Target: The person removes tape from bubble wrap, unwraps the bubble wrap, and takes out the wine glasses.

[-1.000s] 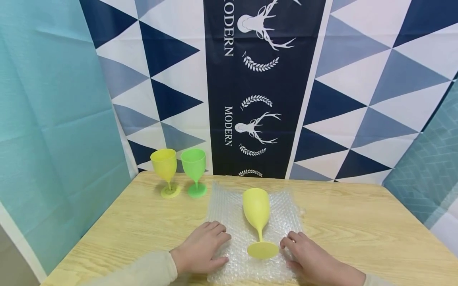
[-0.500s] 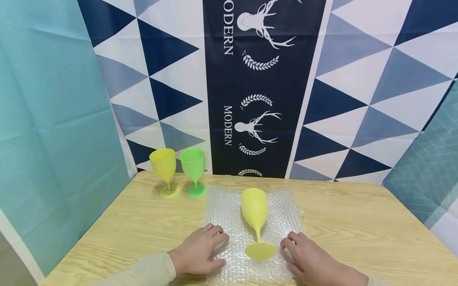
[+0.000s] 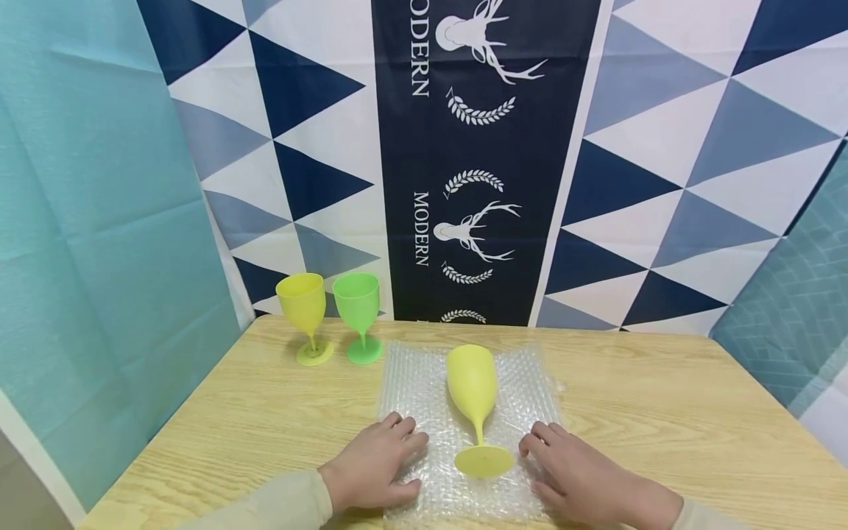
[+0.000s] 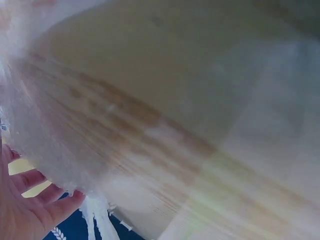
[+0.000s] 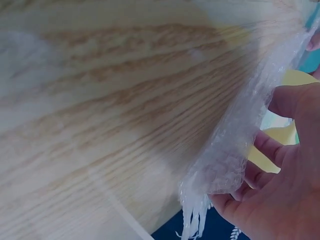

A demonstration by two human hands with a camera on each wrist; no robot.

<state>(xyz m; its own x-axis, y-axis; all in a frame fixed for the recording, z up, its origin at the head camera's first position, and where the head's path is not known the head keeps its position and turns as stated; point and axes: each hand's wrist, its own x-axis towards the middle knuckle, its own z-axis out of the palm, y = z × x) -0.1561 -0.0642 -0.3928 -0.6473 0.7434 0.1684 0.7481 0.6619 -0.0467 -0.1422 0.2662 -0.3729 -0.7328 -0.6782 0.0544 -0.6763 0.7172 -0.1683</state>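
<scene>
A yellow plastic goblet [image 3: 472, 383] lies on its side on a sheet of clear bubble wrap [image 3: 430, 405], its round foot toward me. My left hand [image 3: 377, 464] rests at the sheet's left edge, with fingertips on the plastic. On the opposite edge, beside the goblet's foot, my right hand [image 3: 586, 471] touches the wrap with loosely bent fingers. Neither hand holds the goblet. In the left wrist view, the bubble wrap [image 4: 65, 145] meets the fingertips; in the right wrist view, the fingers [image 5: 272, 145] lie along its edge.
At the back left of the wooden table [image 3: 636, 412] stand an upright yellow goblet [image 3: 302, 302] and an upright green goblet [image 3: 358, 300], side by side. A patterned curtain [image 3: 331, 147] hangs behind the table, and a teal cloth [image 3: 112, 221] hangs on the left.
The head view shifts slightly. Both hands, the lying goblet and the bubble wrap stay about where they were.
</scene>
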